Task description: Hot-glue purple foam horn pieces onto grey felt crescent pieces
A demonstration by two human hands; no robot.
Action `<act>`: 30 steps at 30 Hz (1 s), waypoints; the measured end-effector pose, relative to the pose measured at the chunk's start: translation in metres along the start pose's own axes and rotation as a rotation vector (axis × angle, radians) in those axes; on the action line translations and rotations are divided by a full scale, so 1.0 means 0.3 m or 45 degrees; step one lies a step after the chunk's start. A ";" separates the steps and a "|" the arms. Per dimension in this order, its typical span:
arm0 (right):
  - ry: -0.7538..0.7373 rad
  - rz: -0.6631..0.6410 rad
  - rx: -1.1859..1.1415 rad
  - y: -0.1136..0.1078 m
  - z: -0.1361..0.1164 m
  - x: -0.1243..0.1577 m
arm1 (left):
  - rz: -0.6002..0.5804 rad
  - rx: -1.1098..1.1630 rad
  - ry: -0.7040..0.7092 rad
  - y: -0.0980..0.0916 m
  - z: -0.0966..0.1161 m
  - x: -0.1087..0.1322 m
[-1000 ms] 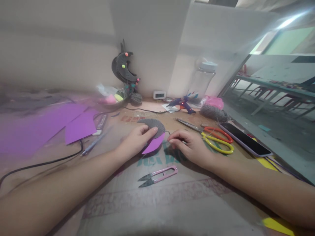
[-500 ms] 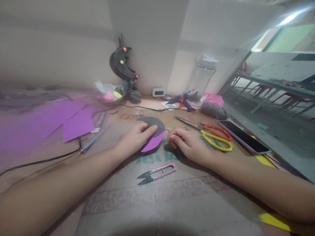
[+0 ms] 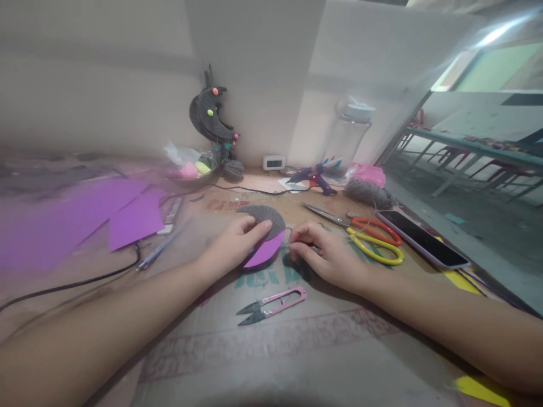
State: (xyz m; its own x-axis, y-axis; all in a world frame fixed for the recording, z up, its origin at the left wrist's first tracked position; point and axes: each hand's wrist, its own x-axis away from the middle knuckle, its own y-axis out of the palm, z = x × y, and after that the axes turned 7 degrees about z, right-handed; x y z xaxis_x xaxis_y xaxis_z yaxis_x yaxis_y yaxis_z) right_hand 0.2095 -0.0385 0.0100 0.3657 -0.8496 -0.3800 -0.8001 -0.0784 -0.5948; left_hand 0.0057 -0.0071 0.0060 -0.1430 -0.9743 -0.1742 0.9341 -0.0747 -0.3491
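My left hand [image 3: 237,240] grips a crescent-shaped piece [image 3: 272,217], part wound with grey yarn and part bare purple card [image 3: 268,250], its thumb pressed on the yarn. A short strand of grey yarn [image 3: 288,228] runs from the crescent's right edge to my right hand [image 3: 320,249], whose thumb and fingertips are pinched on it. Below both hands a pink thread snipper [image 3: 282,301] lies on the cardboard, blades pointing left. Right of my right hand lie large scissors [image 3: 373,249] with orange and yellow handles.
Toward the wall stand a grey moon ornament [image 3: 207,113], a small clock [image 3: 274,163], a glue gun [image 3: 316,180] and a clear bottle [image 3: 350,133]. A grey yarn ball [image 3: 369,192] and phone [image 3: 422,237] lie right; purple sheets [image 3: 136,217], a pen [image 3: 159,251] and a black cable [image 3: 85,280] left.
My right hand's fingers have loosened a little, leaving a gap between the thumb and index finger. The whole view has shifted slightly; the crescent stays in my left hand.
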 end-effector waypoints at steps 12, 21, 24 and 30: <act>0.312 -0.078 -0.239 0.018 -0.015 -0.040 | 0.018 0.029 -0.011 0.006 -0.019 -0.005; 0.470 0.004 -0.499 0.022 -0.015 -0.030 | -0.116 0.215 -0.061 -0.004 0.004 0.007; 0.460 -0.042 -0.552 0.023 -0.014 -0.030 | -0.123 0.213 -0.074 -0.006 0.006 0.013; 0.409 -0.132 -0.529 0.017 -0.011 -0.027 | -0.005 0.185 -0.110 0.004 -0.007 0.021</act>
State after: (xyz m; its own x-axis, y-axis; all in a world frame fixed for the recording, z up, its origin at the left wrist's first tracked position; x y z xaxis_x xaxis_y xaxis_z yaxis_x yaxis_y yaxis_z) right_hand 0.2008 -0.0337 0.0124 0.3408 -0.9383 -0.0591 -0.9121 -0.3148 -0.2626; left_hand 0.0052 -0.0130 0.0026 -0.1240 -0.9881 -0.0910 0.9719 -0.1025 -0.2120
